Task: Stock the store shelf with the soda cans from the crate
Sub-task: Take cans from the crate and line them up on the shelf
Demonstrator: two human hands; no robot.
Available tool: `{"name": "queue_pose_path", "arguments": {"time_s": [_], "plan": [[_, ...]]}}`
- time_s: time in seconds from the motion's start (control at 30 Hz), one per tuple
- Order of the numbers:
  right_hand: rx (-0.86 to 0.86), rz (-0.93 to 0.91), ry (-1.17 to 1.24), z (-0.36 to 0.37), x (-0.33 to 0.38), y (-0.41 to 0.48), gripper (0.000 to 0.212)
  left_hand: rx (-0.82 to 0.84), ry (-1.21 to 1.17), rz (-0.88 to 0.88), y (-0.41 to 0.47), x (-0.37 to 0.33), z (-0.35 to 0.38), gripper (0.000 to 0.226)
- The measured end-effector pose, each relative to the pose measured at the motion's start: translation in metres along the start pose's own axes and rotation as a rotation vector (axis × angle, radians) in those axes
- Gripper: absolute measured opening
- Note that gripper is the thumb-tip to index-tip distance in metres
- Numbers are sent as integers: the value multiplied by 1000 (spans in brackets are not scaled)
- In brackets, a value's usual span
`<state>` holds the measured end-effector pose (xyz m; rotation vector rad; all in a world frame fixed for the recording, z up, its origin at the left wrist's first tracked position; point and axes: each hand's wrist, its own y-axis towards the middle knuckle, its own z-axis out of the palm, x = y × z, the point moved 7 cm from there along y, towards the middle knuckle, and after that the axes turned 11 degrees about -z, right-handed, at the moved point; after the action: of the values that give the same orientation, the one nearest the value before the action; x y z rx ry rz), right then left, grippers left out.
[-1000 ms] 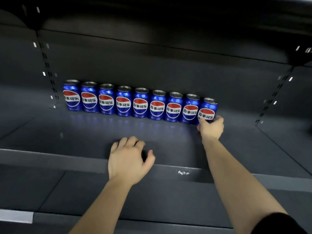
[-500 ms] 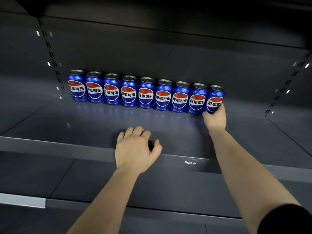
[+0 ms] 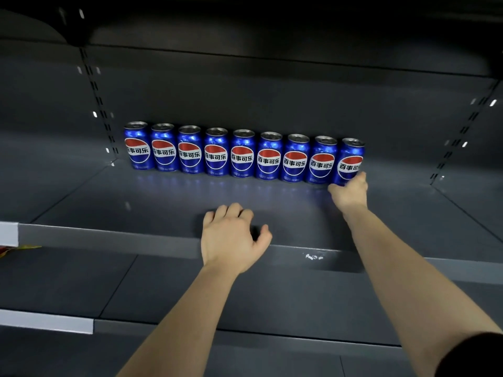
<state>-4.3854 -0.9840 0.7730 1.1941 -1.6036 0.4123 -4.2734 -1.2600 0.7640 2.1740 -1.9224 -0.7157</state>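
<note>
Nine blue soda cans (image 3: 242, 155) stand upright in a touching row at the back of a dark store shelf (image 3: 136, 205), around twelve o'clock. At three o'clock the right hand (image 3: 349, 193) has its grip wrapped round the base of the end can (image 3: 351, 159). Near six o'clock the left hand (image 3: 231, 238) rests palm-down on the shelf, fingers loosely bent, holding nothing. The step looks like seating this can. The next move calls for letting go and fetching another from the crate, which is out of view.
</note>
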Motion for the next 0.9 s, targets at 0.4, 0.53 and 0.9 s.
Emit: {"name": "queue_pose_path", "arguments": {"time_s": [0.4,0.53,0.9], "plan": [[291,-82,156,40,49,-106,27,175,-171,90,-11,31,-32,47],[270,-195,215,55,87,-157,6,111,-170,118,-25,73,-56,44],[181,-158,220,126,113,-308,16,231,-128,162,-90,235,-66,42]]}}
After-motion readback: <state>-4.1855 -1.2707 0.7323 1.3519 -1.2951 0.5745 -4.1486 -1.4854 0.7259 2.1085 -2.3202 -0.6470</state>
